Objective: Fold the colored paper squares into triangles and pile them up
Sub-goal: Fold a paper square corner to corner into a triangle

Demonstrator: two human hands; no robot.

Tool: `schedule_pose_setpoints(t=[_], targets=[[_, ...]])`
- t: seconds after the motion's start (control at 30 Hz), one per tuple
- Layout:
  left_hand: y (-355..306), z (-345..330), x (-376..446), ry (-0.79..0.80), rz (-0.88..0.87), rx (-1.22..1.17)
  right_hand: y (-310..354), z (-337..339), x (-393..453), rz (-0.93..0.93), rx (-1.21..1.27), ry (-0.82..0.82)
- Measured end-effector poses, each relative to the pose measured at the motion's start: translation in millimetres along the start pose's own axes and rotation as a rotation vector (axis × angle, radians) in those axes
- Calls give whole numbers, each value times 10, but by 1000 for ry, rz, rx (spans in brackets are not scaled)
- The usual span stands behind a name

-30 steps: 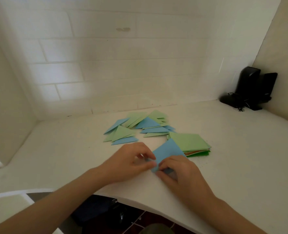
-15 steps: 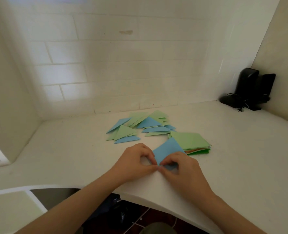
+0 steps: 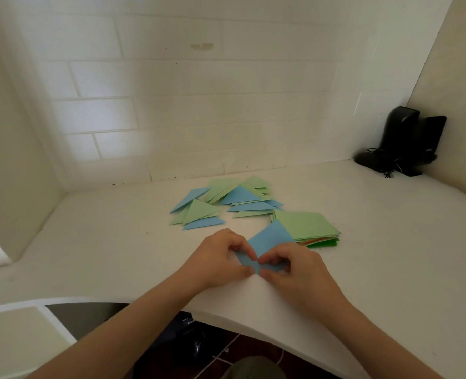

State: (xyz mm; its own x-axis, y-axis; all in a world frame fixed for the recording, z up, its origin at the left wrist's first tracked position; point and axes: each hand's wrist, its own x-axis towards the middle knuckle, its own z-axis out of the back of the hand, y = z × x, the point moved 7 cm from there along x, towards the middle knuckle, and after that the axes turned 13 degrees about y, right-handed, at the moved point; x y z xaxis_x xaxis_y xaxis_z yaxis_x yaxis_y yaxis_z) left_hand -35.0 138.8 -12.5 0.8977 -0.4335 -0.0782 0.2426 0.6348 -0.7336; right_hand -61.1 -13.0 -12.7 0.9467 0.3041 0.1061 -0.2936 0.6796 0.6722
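Both the left hand (image 3: 221, 258) and the right hand (image 3: 289, 266) are pinching the near corner of the blue paper square (image 3: 270, 239), lying just beside the unfolded stack (image 3: 305, 227). Corners could be slipping out of line (thin paper), skewing the crease. The white counter (image 3: 390, 242) is sitting in a brick-walled corner.

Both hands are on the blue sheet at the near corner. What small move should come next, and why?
Probably lift that near corner toward the far one: both hands pinch the blue sheet, which still looks unfolded.
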Motion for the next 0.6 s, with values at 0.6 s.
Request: schedule_pose_setpoints(t=[0.6], targets=[[-29, -21, -203, 88, -212, 194, 167, -146, 118, 30, -41, 193]])
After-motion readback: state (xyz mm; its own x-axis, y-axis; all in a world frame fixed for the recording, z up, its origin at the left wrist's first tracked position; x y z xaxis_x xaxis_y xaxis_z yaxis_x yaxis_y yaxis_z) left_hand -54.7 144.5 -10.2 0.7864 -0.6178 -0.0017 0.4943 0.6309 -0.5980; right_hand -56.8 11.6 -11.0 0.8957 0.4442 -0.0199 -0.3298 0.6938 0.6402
